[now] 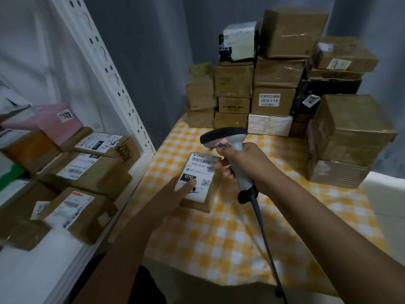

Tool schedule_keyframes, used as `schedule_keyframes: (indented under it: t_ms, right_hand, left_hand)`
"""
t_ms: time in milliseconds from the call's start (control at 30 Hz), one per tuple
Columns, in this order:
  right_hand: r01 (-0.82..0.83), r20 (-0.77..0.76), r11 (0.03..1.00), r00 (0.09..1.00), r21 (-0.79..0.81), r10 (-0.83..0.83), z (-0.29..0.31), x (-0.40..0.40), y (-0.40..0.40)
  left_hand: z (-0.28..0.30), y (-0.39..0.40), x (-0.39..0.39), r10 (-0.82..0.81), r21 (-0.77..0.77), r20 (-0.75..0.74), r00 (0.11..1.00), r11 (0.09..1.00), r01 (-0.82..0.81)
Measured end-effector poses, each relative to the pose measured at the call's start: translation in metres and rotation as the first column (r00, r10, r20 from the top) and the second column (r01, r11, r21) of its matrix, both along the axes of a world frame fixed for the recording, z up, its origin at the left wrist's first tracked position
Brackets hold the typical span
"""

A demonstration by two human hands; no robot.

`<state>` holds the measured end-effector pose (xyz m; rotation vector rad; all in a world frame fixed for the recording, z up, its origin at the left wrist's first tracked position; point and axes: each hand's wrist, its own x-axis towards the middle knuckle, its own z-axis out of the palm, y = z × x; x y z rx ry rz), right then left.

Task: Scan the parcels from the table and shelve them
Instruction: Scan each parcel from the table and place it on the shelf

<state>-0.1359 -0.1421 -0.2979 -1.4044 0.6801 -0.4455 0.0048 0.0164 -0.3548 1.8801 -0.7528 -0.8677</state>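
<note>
A small brown parcel (202, 170) with a white label reading 070 lies on the yellow checked table (219, 238), near its left side. My left hand (175, 194) grips the parcel's near left corner, thumb lying on the label. My right hand (238, 160) grips the handle of a grey barcode scanner (225, 137). The scanner's dark head hangs just above the parcel's far end, over the barcode. Its black cable (263, 229) trails toward me across the table.
Several brown, black and white boxes (274, 84) are stacked along the table's far and right sides. A white metal shelf (32, 270) on the left carries several labelled parcels (87, 170) and a pink box (43, 121). A perforated upright (114, 80) stands between shelf and table.
</note>
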Motion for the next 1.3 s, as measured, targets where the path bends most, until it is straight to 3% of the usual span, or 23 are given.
schedule_keyframes:
  t_ms: [233,400,533,700,900,1300]
  right_hand:
    - [-0.033,0.011,0.999,0.999,-0.028,0.033,0.009,-0.004,0.015]
    - [-0.039,0.026,0.998,0.999,-0.056,0.041,0.018,-0.011,0.026]
    - [-0.044,0.041,0.994,0.998,-0.096,0.049,0.023,-0.020,0.031]
    - [-0.055,0.007,0.987,0.998,-0.152,0.057,0.028,-0.030,0.035]
    - [-0.084,-0.036,0.973,0.996,-0.217,0.078,0.031,-0.038,0.046]
    - [-0.099,-0.045,0.974,0.995,-0.205,0.092,0.041,-0.045,0.056]
  left_hand:
    - [-0.015,0.012,-0.006,0.039,-0.098,-0.084,0.996,0.994,-0.047]
    - [-0.017,0.023,-0.016,-0.047,-0.165,-0.163,0.985,0.986,0.020]
    - [-0.022,0.031,-0.026,0.117,-0.141,-0.216,0.969,0.979,-0.149]
    - [-0.025,0.021,-0.023,0.333,-0.220,-0.296,0.895,0.889,-0.403]
    - [-0.028,0.014,-0.025,0.390,-0.160,-0.139,0.910,0.898,-0.409]
    - [-0.036,0.012,-0.025,0.384,-0.194,-0.108,0.917,0.896,-0.399]
